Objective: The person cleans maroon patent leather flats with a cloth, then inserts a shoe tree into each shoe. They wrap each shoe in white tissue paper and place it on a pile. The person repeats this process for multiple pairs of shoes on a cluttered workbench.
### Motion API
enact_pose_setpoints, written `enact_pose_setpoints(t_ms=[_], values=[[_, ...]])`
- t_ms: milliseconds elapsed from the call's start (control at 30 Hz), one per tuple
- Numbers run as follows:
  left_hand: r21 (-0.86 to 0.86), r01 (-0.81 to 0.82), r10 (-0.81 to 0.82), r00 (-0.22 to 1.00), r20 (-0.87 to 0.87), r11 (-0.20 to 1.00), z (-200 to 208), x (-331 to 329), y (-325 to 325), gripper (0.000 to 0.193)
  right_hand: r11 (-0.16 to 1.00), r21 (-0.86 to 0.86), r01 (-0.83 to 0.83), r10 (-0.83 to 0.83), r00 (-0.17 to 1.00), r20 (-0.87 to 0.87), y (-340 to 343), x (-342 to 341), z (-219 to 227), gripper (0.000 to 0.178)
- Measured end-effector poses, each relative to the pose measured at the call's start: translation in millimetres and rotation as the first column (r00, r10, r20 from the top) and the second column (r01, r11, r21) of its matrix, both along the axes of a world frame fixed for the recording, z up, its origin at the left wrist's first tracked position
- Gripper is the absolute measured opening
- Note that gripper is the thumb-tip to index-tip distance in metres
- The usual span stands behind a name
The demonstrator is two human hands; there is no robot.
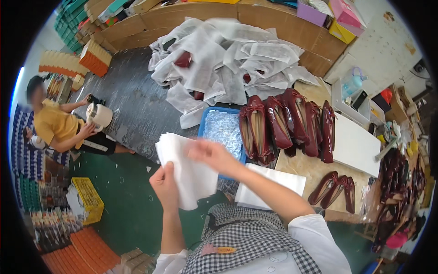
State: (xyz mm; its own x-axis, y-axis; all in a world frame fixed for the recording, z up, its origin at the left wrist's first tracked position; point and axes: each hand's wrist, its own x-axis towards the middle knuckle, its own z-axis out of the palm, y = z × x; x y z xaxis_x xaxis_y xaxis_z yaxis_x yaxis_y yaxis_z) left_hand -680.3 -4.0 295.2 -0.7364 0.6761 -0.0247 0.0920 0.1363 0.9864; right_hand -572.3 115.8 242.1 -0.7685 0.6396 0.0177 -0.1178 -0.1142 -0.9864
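Note:
My left hand (165, 186) is closed on the left edge of a stack of thin white sheets (194, 180), its thumb lying on top. Over the upper right part of that stack is my right hand (212, 155), smeared by motion, so whether its fingers pinch a sheet cannot be made out. A blue tray (201, 122) of clear crinkled plastic pieces (223, 130) lies just beyond my hands. Dark red bow-tied flat shoes (299, 116) stand in a row to the right of the tray. Under my right forearm rests another white stack (289, 182).
White translucent pouches (228, 59), some with dark red shoes inside, are heaped at the table's back. More red flats (335, 189) and a white board (356, 144) sit at right. A person (59, 121) at left holds a cream-coloured roll (102, 116). A yellow crate (93, 196) is on the floor.

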Motion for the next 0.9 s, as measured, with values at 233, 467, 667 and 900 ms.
enact_pose_setpoints(t_ms=[233, 467, 667, 900], values=[[0.016, 0.139, -0.139, 0.963, 0.231, 0.990, -41.5, -2.3, 11.3, 0.025, 0.618, 0.727, 0.301, -0.620, 0.755, 0.214, 36.7, 150.7, -31.4, 0.016], [-0.285, 0.474, -0.552, 0.684, -0.477, 0.833, -57.9, 29.3, 62.4, 0.025, 0.692, 0.510, 0.510, -0.710, 0.605, 0.359, 85.1, 257.0, -28.1, 0.047], [-0.274, 0.541, -0.588, 0.576, -0.568, 0.795, -72.0, 46.3, 80.1, 0.030, 0.936, 0.338, -0.099, -0.150, 0.755, 0.639, -39.9, 225.0, 63.3, 0.046], [-0.171, 0.482, -0.507, 0.760, -0.407, 0.859, -13.9, 61.3, 50.5, 0.024, 0.671, -0.494, 0.553, -0.644, 0.765, -0.017, 3.4, 115.7, -21.8, 0.040]])
